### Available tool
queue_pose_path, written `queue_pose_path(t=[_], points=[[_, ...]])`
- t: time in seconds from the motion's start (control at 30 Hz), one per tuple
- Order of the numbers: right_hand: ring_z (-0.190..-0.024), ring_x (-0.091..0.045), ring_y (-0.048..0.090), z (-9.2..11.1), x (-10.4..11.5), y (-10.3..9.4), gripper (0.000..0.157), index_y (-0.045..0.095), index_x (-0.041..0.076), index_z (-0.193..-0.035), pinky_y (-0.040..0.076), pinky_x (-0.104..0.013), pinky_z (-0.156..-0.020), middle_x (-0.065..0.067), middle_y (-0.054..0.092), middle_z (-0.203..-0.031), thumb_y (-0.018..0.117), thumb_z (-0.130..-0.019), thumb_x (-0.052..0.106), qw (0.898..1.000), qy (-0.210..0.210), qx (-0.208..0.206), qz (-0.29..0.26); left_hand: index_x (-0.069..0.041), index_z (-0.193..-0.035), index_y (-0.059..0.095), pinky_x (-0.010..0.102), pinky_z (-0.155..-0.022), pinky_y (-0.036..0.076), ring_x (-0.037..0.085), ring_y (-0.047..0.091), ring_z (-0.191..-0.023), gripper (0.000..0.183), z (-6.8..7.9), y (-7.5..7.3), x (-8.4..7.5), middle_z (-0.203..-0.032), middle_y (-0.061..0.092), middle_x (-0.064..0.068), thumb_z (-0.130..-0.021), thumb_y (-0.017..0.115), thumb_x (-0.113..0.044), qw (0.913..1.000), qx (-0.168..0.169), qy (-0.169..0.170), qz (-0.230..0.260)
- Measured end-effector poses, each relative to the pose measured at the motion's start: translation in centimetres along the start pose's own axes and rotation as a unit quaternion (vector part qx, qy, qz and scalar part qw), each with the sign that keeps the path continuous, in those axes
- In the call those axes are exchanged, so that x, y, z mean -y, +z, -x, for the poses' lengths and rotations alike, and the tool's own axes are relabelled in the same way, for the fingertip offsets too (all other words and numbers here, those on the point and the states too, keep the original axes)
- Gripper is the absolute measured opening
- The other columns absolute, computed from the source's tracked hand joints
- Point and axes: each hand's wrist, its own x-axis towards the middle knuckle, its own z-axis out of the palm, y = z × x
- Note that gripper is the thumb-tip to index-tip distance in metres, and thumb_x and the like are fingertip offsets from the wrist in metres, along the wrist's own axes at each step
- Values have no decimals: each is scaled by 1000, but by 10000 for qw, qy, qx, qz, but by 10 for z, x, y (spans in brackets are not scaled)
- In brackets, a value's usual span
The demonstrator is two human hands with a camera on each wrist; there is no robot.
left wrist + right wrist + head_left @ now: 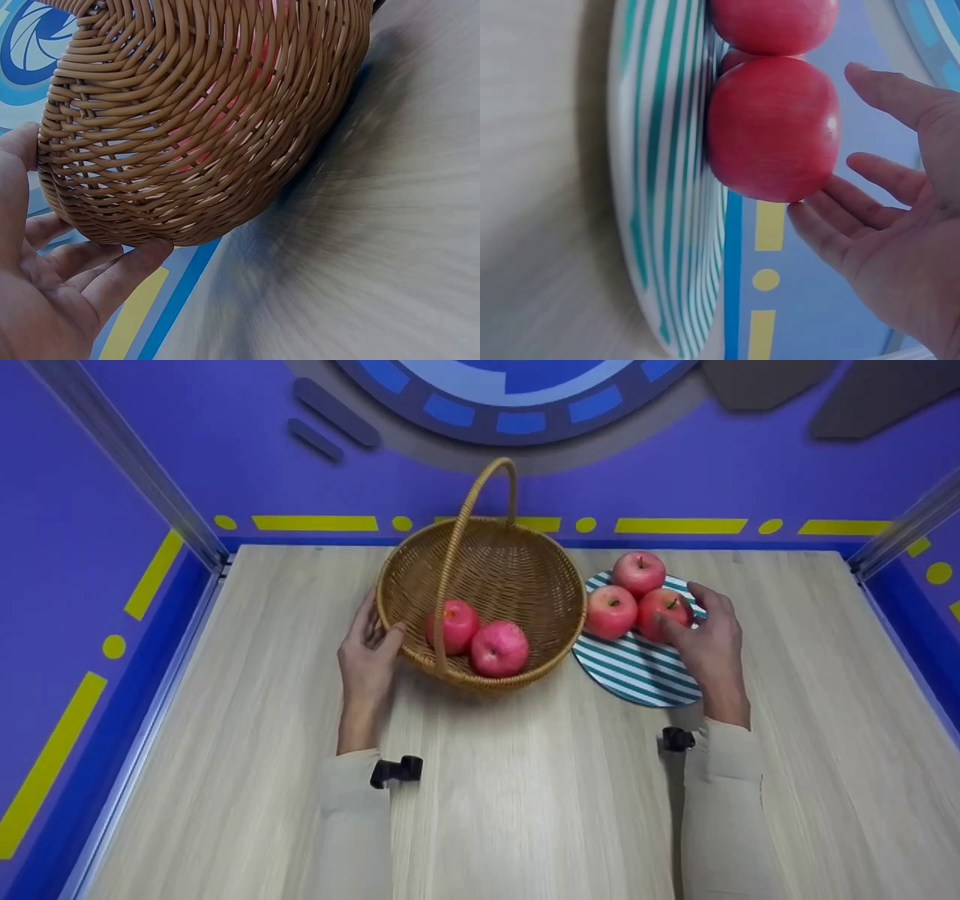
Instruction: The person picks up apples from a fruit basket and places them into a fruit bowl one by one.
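My left hand (367, 667) holds the left side of a brown wicker basket (525, 577), thumb at the rim and fingers spread along the outer weave. The basket leans toward me, its arched handle (454, 547) standing up. Inside it lie two apples, a rear apple (461, 626) and a front apple (501, 649). To the right, a green-and-white striped plate (637, 679) bears three red apples. My right hand (709, 637) reaches around the nearest right apple (664, 617). In the right wrist view, its fingertips (799, 214) are at the apple's side and the thumb stands apart from it.
Behind the plate's front apples sits another apple (639, 572); one more apple (611, 613) lies next to the basket rim. A purple wall (315, 487) borders the wooden table (525, 810) at the back, with side panels left and right.
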Motion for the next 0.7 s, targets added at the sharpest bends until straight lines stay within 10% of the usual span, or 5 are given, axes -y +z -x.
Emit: queue_pose_path(t=[0.7], points=[[-138,-28,51,14,36,2,61,58,4,-150,47,-49,-114,-12,57,-148,82,-96,17,9886,-1272,-434,-673,-15,-159,51,33,-107,53,27,61,-134,65,-2,2,-1,-153,58,13,-97,70,-11,10000,-67,-38,25]])
